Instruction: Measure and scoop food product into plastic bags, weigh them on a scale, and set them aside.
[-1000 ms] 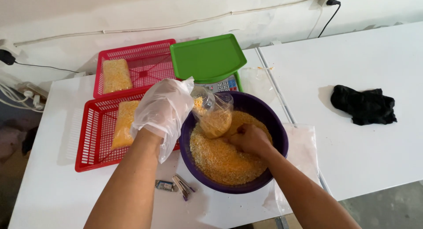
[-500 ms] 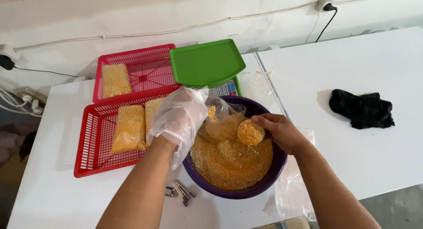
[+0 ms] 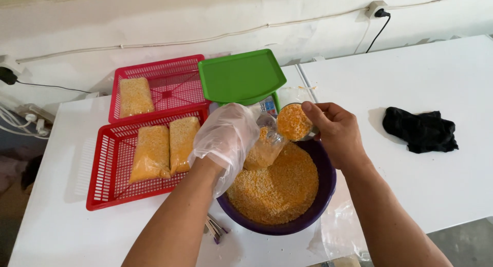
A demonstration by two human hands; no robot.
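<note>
Grain-filled scoop point(image 3: 294, 122), gripped in the right hand point(image 3: 336, 133), tipped toward the bag point(image 3: 263, 150) the gloved left hand point(image 3: 226, 138) pinched open; pouring needed aim.

Black cloth point(image 3: 420, 129); green tray point(image 3: 241, 77) (on scale)

This looks like a small food-packing workroom, not a home kitchen. Around the hands stand plain white tables point(image 3: 411, 92), red plastic baskets point(image 3: 118, 169) with sealed bags of yellow grain point(image 3: 151, 151), a weighing scale with a green tray point(image 3: 241, 77), and a bare wall with an exposed socket point(image 3: 377, 10).
</note>
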